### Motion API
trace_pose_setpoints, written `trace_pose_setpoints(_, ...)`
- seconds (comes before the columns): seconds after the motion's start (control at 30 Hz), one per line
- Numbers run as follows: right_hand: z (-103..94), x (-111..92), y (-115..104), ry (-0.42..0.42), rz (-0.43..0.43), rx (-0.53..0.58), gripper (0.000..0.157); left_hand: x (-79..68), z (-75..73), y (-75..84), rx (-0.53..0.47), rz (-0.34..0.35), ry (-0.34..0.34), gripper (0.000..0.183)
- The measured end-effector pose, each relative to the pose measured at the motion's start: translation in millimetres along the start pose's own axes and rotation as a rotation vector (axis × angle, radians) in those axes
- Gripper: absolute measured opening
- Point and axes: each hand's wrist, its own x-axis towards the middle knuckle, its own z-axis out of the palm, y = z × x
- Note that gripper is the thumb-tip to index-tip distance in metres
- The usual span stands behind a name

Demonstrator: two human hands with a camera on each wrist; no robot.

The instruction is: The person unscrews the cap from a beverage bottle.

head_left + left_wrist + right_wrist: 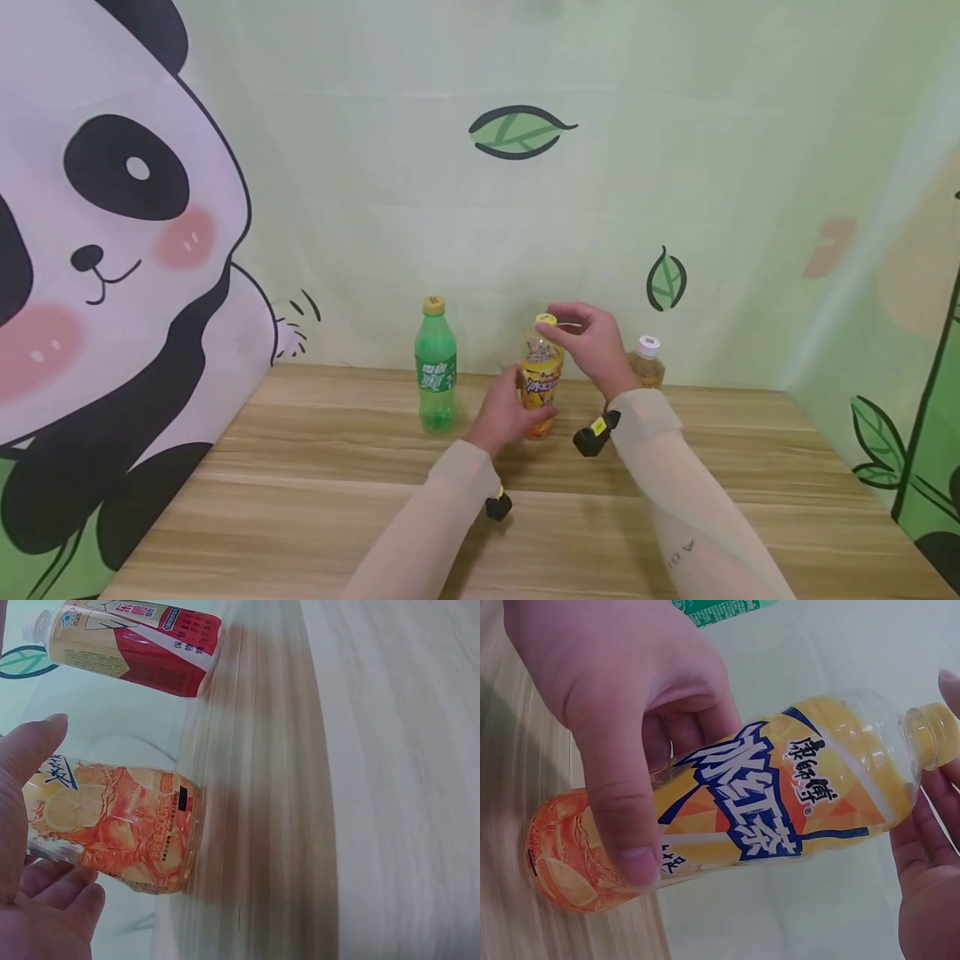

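An iced tea bottle (542, 379) with an orange and yellow label stands upright on the wooden table. My left hand (502, 414) grips its lower half, the thumb across the front and the fingers behind. At the top, my right hand (588, 337) has thumb and fingers around the yellow bottle cap (934, 735). Clear plastic shows above the label in the right wrist view. To the left stands a green soda bottle (437, 371) with a yellow cap. Partly hidden behind my right wrist is a white-capped bottle (648, 367), whose red and cream label (142, 637) shows in the left wrist view.
The wood-grain table (337, 467) ends at a pale green backdrop (375, 208) close behind the bottles. A large printed panda (202, 350) covers the left side. Black wrist cameras (592, 437) stick out below both wrists.
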Motion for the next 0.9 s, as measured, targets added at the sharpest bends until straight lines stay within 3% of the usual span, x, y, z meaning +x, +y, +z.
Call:
trace_pose_setpoints(0.2, 1.8, 2, 0, 0.004, 0.001, 0.006, 0.065, 1.2, 3.8, 3.1, -0.070, -0.010, -0.009, 0.071)
trace_pose_setpoints(0.57, 2.3, 1, -1, 0.007, 0.023, 0.011, 0.064, 6.6, 11.7, 3.1, -0.118, -0.063, 0.033, 0.070)
trace_pose_setpoints(0.9, 3.2, 1, -1, 0.015, 0.034, 0.016, 0.062, 10.1, 15.6, -2.7, -0.146, -0.045, 0.055, 0.062)
